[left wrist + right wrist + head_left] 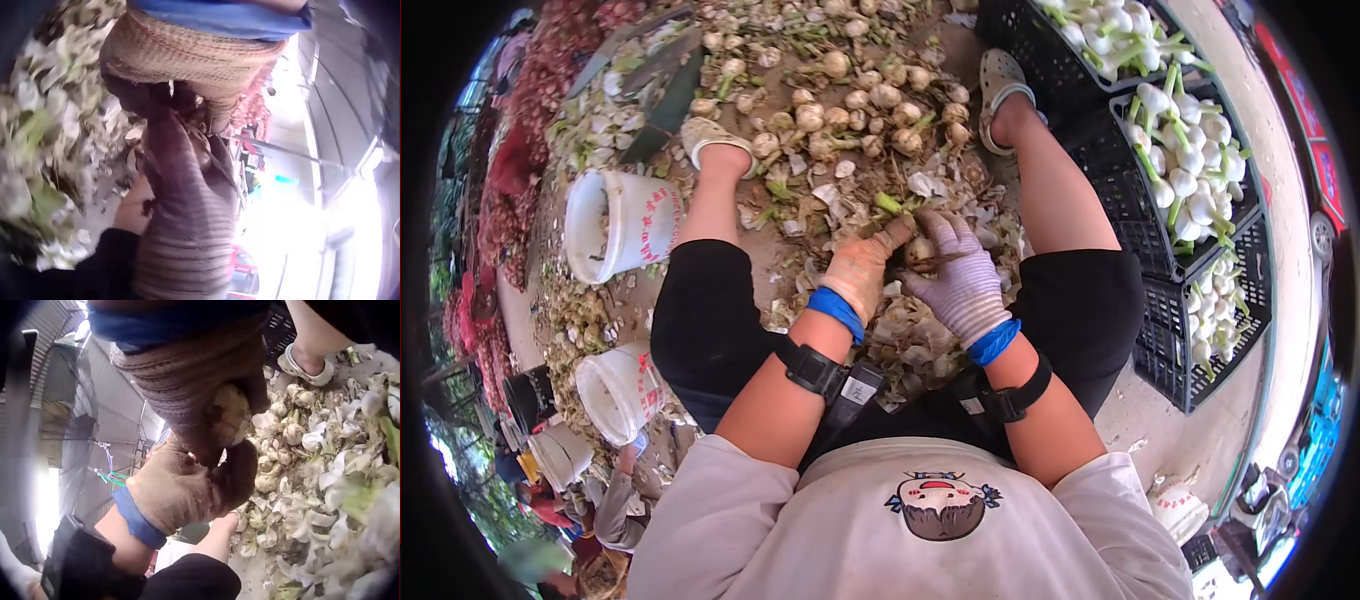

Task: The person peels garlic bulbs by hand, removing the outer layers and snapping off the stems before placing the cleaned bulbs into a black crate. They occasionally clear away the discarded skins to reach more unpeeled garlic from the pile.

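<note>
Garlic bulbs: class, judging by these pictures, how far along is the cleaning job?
Done: peeled white bulbs fill the black crates, and husks litter the ground. In hand: the left hand and right hand, both gloved, grip one bulb. Left: a pile of unpeeled bulbs lies by the feet.

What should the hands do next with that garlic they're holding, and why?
Probably peel off the dirty outer skin. Both gloved hands, the left hand and the right hand, grip one garlic bulb that still looks brownish, loose skins lie on the ground, and the black crate beside them holds clean white bulbs.
</note>
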A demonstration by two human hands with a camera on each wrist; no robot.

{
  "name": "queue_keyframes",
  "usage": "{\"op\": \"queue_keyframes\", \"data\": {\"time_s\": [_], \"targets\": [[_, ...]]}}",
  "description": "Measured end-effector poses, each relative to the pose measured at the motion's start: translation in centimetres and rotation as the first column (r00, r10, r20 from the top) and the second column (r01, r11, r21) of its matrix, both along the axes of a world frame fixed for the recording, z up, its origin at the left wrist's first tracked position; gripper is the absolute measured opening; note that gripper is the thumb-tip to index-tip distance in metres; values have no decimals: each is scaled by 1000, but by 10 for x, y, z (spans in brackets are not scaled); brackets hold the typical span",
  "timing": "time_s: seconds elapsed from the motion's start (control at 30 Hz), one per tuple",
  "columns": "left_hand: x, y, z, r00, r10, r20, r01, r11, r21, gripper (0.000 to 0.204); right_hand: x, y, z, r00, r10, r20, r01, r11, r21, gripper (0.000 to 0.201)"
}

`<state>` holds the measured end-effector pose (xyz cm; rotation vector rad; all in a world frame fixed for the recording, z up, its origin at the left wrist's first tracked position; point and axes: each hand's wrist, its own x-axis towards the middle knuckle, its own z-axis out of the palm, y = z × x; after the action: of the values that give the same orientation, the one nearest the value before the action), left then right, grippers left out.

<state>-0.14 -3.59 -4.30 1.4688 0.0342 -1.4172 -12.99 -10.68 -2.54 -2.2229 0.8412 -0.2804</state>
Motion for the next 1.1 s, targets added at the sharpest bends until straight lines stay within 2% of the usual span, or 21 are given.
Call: {"op": "queue_keyframes", "data": {"time_s": [0.03, 0.1, 0.2, 0.3, 0.33, 0.37, 0.4, 0.5, 0.53, 0.63, 0.67, 0.7, 0.77, 0.83, 0.87, 0.93, 0.97, 1.0, 1.03, 1.07, 1.1], "targets": [[2, 5, 1, 991, -30, 134, 21, 998, 64, 51, -1, 3, 3, 1000, 13, 12, -12, 1000, -13, 72], [4, 20, 4, 982, -47, 185, 55, 998, -39, 56, -7, 13, 5, 994, 14, 105, -20, 998, 56, 68], [8, 40, 14, 672, -291, 681, 440, 897, -51, 43, -14, 17, 6, 984, 56, 169, -80, 987, 136, 66], [7, 44, 12, 794, -230, 563, 382, 908, -169, 36, -19, 20, 5, 973, 79, 215, -122, 973, 196, 64], [6, 47, 12, 794, -227, 563, 381, 908, -171, 36, -21, 22, 8, 941, -102, 323, -129, 774, 620, 66], [5, 47, 22, 920, -168, 355, 239, 956, -168, 25, -22, 23, 11, 892, -307, 331, -193, 402, 895, 68], [3, 47, 30, 988, -80, 129, 97, 987, -131, 17, -23, 24, 13, 893, -303, 333, -195, 407, 892, 68], [-12, 45, 48, 989, 10, 144, 32, 958, -285, 17, -25, 26, 19, 752, -512, 414, -289, 309, 906, 76], [-10, 50, 37, 921, -126, 370, 251, 916, -312, 24, -25, 25, 23, 843, -379, 383, -129, 549, 826, 76], [-14, 42, 48, 956, -86, 281, 138, 976, -171, 30, -24, 30, 10, 826, -399, 399, -125, 559, 820, 76], [-13, 42, 45, 956, -85, 281, 138, 975, -173, 30, -22, 31, 6, 840, -307, 448, -80, 746, 661, 76], [-11, 43, 38, 795, -156, 586, 286, 949, -135, 32, -23, 30, 5, 840, -307, 448, -79, 746, 661, 76], [-6, 50, 23, 211, -205, 956, 494, 866, 77, 36, -25, 31, 6, 934, -83, 348, -1, 972, 236, 76], [-1, 54, 11, -471, -110, 875, 512, 774, 373, 41, -27, 30, 14, 935, -52, 352, -1, 989, 149, 74], [0, 54, 12, -469, -111, 876, 516, 771, 374, 41, -29, 26, 12, 950, 9, 312, -26, 999, 48, 73], [-1, 55, 15, -71, -396, 916, 649, 679, 344, 35, -30, 25, 10, 954, 53, 295, -35, 997, -65, 70], [-1, 55, 14, -70, -398, 915, 650, 678, 345, 35, -31, 24, 11, 955, 52, 294, -35, 997, -62, 70], [-2, 54, 14, 411, -379, 829, 654, 756, 21, 33, -31, 23, 11, 954, 46, 297, -27, 997, -69, 69], [-2, 54, 13, 791, -307, 529, 497, 826, -264, 31, -31, 23, 11, 953, 41, 300, -19, 997, -75, 69], [-3, 50, 19, 792, -308, 528, 497, 827, -263, 31, -30, 23, 9, 953, 40, 299, -19, 997, -73, 69], [-3, 43, 31, 872, -322, 369, 397, 906, -148, 27, -29, 22, 6, 930, -30, 367, -22, 990, 137, 67]]}}
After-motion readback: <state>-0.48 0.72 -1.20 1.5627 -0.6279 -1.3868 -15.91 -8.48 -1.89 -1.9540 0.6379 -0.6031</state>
